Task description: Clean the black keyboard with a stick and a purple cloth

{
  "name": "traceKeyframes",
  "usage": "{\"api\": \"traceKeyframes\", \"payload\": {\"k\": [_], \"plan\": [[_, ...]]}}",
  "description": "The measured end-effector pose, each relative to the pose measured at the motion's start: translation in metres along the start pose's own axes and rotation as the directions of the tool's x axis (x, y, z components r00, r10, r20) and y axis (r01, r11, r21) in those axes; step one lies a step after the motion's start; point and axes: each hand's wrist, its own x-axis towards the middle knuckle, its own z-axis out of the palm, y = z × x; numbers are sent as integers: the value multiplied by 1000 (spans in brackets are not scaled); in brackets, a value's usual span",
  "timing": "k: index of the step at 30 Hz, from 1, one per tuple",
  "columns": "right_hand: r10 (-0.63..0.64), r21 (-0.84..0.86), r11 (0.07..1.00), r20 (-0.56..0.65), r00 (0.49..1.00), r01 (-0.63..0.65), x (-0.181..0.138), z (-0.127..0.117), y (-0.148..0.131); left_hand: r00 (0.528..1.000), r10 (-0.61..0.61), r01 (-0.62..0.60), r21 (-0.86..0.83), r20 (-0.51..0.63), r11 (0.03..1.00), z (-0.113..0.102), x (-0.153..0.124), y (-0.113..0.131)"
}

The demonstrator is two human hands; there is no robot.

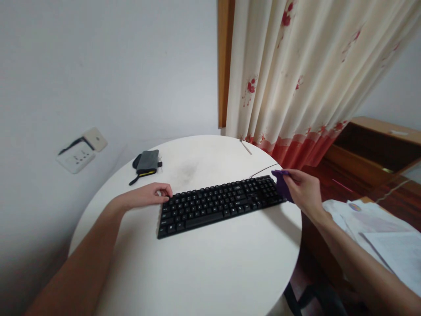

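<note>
A black keyboard (220, 202) lies at a slight slant on the round white table (197, 272). At its upper left corner is my left hand (158, 194), closed with fingers curled and thumb and fingertips on the keyboard's edge. My right hand (304, 188) pinches a purple cloth (283, 185) between thumb and fingers. The cloth hangs down by the keyboard's right end and hides part of that edge.
A grey pouch (148, 161) with a dark strap lies at the table's far left. A thin stick (246, 147) and the keyboard's cable (263, 170) are at the back right. Papers (394, 250) lie right of the table; a flowered curtain (296, 79) hangs behind.
</note>
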Motion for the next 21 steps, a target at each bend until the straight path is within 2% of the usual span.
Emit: {"api": "traceKeyframes", "payload": {"k": [2, 4, 6, 8, 9, 11, 14, 17, 19, 20, 21], "plan": [[-52, -38, 998, -51, 997, 50, 11, 10, -4, 1000, 7, -7, 10, 4, 1000, 0, 0, -1], [-135, -119, 984, 2, 991, 135, 14, 24, -5, 1000, 14, -14, 18, 5, 1000, 0, 0, -2], [-209, -186, 951, 204, 956, 248, 11, 37, -1, 1000, 15, -15, 20, 4, 1000, 0, 0, -2], [-259, -181, 918, 404, 877, 354, 3, 45, 7, 1000, 10, -10, 17, 2, 1000, 0, -1, -1], [-277, -159, 909, 460, 844, 385, -1, 46, 12, 1000, 8, -8, 14, 2, 1000, 0, -1, -1], [-309, -109, 904, 504, 807, 414, -10, 38, 21, 1000, 4, -4, 11, 3, 1000, -1, -1, 0], [-349, -29, 896, 572, 742, 443, -21, 12, 26, 1000, 4, -4, 18, 5, 1000, -1, 0, 0], [-319, -9, 897, 678, 662, 441, -21, -14, 21, 1000, -4, 4, 41, 4, 999, -1, 1, 0], [-254, -72, 905, 698, 669, 418, -11, -23, 12, 1000, -7, 6, 49, 5, 999, -1, 1, 0], [-223, -120, 907, 675, 703, 403, -4, -23, 7, 1000, -5, 4, 47, 7, 999, 0, 1, 0], [-194, -175, 909, 623, 758, 377, 4, -22, 2, 1000, -1, 0, 40, 9, 999, 0, 1, 0]]}}
